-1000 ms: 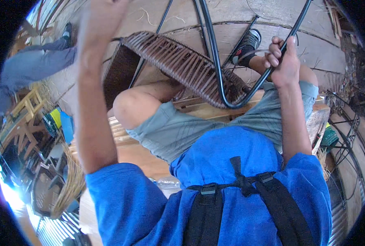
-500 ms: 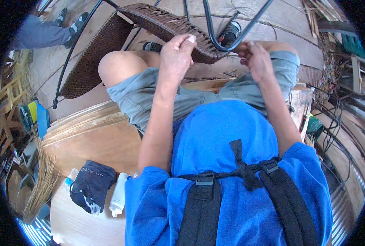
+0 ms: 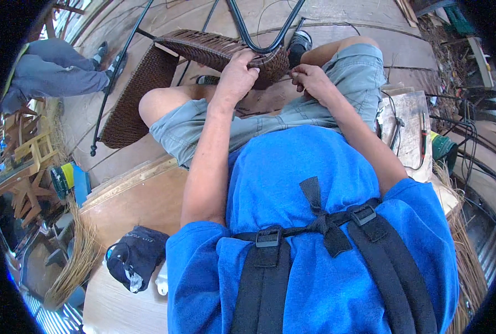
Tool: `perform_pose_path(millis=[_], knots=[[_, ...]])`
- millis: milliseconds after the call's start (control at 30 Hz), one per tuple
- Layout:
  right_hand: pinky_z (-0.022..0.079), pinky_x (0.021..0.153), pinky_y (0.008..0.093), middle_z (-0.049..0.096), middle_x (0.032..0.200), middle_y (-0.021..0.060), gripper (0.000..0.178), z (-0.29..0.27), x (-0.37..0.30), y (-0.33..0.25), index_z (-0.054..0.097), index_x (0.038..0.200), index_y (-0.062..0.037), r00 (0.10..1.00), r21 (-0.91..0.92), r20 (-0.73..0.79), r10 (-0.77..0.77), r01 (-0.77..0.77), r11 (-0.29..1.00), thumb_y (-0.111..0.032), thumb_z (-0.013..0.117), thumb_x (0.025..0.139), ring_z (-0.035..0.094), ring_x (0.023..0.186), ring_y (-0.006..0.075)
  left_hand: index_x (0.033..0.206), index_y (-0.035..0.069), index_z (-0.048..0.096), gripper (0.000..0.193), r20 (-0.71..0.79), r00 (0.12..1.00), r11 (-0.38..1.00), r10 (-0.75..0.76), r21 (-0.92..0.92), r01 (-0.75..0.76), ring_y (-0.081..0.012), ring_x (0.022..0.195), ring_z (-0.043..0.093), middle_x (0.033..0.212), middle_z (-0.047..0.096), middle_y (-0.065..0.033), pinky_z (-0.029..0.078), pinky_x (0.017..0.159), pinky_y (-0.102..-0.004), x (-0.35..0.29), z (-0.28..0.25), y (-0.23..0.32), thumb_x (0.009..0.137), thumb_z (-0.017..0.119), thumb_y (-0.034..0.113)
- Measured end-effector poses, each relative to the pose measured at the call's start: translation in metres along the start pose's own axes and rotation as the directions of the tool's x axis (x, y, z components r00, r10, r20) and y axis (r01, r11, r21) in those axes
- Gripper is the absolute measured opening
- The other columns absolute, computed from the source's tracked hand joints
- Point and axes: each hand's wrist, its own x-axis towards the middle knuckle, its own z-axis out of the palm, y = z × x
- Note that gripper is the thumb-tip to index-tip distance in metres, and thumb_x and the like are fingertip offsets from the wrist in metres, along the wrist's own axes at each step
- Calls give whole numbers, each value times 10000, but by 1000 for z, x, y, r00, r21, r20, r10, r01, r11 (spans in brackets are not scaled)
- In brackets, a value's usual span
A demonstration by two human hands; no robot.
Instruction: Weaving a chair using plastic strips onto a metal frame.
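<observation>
The lower middle of the view is filled by the blue shirt (image 3: 326, 289), over which black straps (image 3: 259, 289) are worn; both are cut off by the lower edge. On the pale worktop (image 3: 120, 309) at the left, a white bottle (image 3: 162, 280) is mostly hidden by the shirt's sleeve, and beside it a dark cloth (image 3: 139, 250) is bunched, its exact kind hard to make out. By the right forearm, a slim red-and-black tool (image 3: 424, 145) is seen lying on a wooden surface. The right hand (image 3: 315, 80) is held just beside the chair's near end, its fingers curled in and thumb and fingertips drawn close together; whether a thin strand is pinched there cannot be told. The left hand (image 3: 239, 72) is laid on the edge of the chair (image 3: 139, 100), thumb apart from the bent fingers; the fingertips are lost against the weave, so how firmly it is gripped cannot be told. The brown woven chair is tipped on its side in front of the knees, its black frame (image 3: 270, 49) cut off by the upper rim. Beyond, on the plank floor (image 3: 370, 53), another person (image 3: 64, 67) is shown only by grey-trousered legs and shoes, the upper body mostly cut off.
</observation>
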Motion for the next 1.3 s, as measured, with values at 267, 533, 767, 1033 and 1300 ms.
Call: perform_pose_path(millis=[267,533,767,1033,1300], knots=[[513,594,337,668,780,124,251,3,3,2,648,1045,-20,999,-109,-6,-38,37,993,-174,542,877,635,613,190,1171,90,610,429,-9,991,984,132,120,-130,-301,1175,479,1197,527,-175,386,1009,-352,-2,4,-3,747,660,128],[443,499,281,613,733,63,222,2,1,2,613,986,45,997,-73,23,-67,68,995,-132,518,890,550,582,119,1082,109,660,359,-182,972,971,147,214,-107,-288,1035,564,1119,554,-145,461,888,-359,-5,20,3,745,710,224],[480,547,299,616,730,82,240,4,19,19,613,992,58,987,-210,24,-161,162,964,-138,527,884,562,602,145,1072,41,654,331,-103,993,998,51,46,-47,-143,651,581,953,602,-111,478,552,-272,1,8,2,867,607,296],[487,546,295,626,744,77,240,1,6,7,621,999,34,991,-183,39,-126,131,974,-164,544,887,579,594,146,1109,44,623,290,-2,941,898,-338,-299,322,-95,534,519,772,603,-41,436,467,-250,3,-14,24,925,542,253],[418,533,213,589,766,-11,179,-19,0,-16,617,1018,-59,1000,287,3,-27,25,958,-189,538,922,542,640,69,1124,46,570,245,-108,814,437,-570,-879,190,-141,626,560,923,615,-61,473,492,-285,-59,-39,24,914,558,172]])
